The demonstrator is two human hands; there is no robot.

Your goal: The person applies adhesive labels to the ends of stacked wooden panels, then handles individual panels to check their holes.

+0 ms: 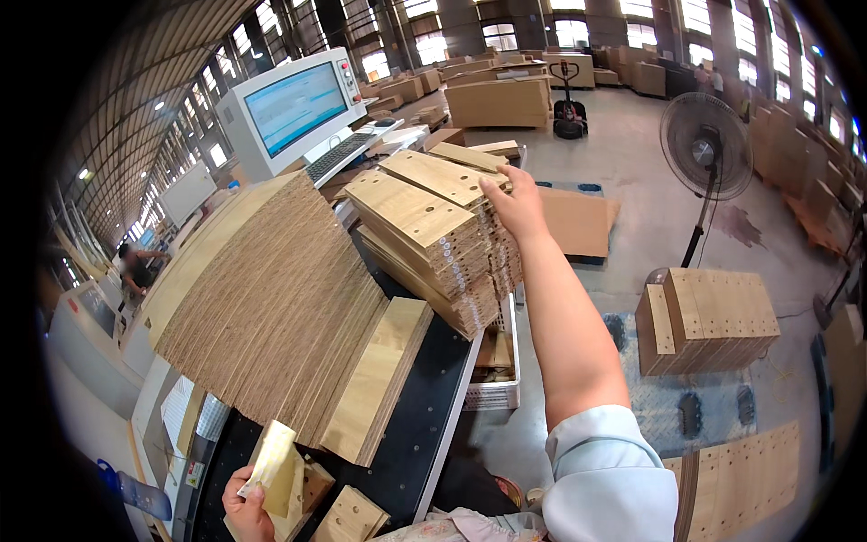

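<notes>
My left hand (pixel 247 508), low in the head view, is closed round a short pale wooden strip (pixel 274 459) and holds it tilted upward. Below it lie small wood pieces (pixel 352 517) with drilled holes. My right hand (pixel 517 206) reaches far forward, its fingers and thumb gripping the end of a drilled wooden board (pixel 433 177) on top of a stack. Beside that board is a second stack of drilled boards (pixel 411 210), its ends marked with small rings. A long row of panels standing on edge (pixel 271 289) fills the left of the black bench (pixel 411 397), with a plain board (pixel 377 379) alongside.
A monitor (pixel 296 107) and keyboard (pixel 339 155) stand behind the panels. Under the bench edge is a white crate (pixel 492 396) with wood scraps. To the right are a standing fan (pixel 706 144) and drilled panels (pixel 713 316) on a blue pallet (pixel 646 406). A co-worker (pixel 140 269) is far left.
</notes>
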